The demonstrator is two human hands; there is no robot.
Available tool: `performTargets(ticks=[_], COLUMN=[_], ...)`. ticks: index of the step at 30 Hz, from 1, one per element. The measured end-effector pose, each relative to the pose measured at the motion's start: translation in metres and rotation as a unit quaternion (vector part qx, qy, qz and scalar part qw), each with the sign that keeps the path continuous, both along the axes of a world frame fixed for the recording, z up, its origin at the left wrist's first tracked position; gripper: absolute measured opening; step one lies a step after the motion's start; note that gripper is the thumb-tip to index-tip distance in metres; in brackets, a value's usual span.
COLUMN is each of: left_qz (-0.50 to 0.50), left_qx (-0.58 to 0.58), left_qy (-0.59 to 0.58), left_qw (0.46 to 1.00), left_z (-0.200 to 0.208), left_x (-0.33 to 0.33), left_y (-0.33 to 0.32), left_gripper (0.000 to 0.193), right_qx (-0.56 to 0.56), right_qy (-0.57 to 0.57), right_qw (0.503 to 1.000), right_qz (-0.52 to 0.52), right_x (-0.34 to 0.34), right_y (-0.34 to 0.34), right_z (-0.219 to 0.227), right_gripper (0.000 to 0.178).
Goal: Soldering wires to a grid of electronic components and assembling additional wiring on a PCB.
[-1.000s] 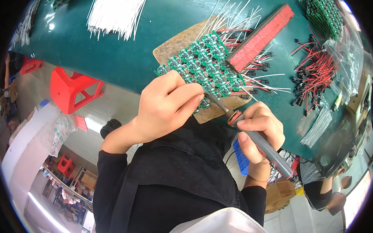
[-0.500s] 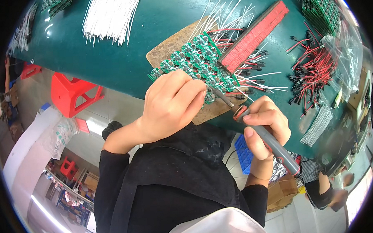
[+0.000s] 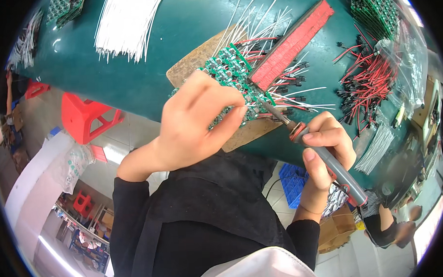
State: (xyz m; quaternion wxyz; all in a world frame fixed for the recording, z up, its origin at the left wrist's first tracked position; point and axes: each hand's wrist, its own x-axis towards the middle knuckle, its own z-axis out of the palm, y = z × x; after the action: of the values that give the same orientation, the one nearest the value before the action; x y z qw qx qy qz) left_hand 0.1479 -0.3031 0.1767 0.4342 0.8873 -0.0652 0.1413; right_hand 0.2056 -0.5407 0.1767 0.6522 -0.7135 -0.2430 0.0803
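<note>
Low at our right side: blue crate (image 3: 292, 185) and cardboard box (image 3: 337, 229), contents unclear to us. Right hand (image 3: 338, 141): closed round one soldering iron (image 3: 341, 176), axis slanting, tip up-left at circuit boards (image 3: 231, 67) on brown mat (image 3: 194, 61). Left hand (image 3: 194, 120): pinched, holding we cannot tell what, hiding some boards. Beyond: red bar (image 3: 294, 45) over wires (image 3: 293, 81).

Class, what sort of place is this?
Probably an electronics assembly workshop: a soldering iron in the right hand, a panel of green circuit boards, and a pile of red and black wires.
</note>
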Motion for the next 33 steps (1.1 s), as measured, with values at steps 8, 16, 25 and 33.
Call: performTargets(ticks=[8,16,25,33], left_qz=[-0.002,0.009,-0.003,-0.014], left_qx=[0.055,0.010,-0.038,-0.004], left_qy=[0.005,-0.087,0.022,0.004], left_qw=[0.998,0.996,0.999,1.000], left_z=[-0.029,0.024,-0.007,-0.035], left_x=[0.001,0.005,0.011,0.011], left_y=[-0.011,0.019,0.017,0.009], left_gripper=[0.021,0.028,0.019,0.016], right_qx=[-0.008,-0.015,-0.037,-0.086], right_qy=[0.019,-0.019,-0.072,-0.112], right_qw=[0.999,1.000,0.991,0.983], right_qz=[0.026,0.007,-0.108,-0.115], right_x=[0.004,-0.001,-0.051,-0.059], right_y=[-0.001,-0.003,0.013,0.033], right_z=[-0.007,-0.004,-0.002,-0.012], right_gripper=[0.016,0.016,0.021,0.025])
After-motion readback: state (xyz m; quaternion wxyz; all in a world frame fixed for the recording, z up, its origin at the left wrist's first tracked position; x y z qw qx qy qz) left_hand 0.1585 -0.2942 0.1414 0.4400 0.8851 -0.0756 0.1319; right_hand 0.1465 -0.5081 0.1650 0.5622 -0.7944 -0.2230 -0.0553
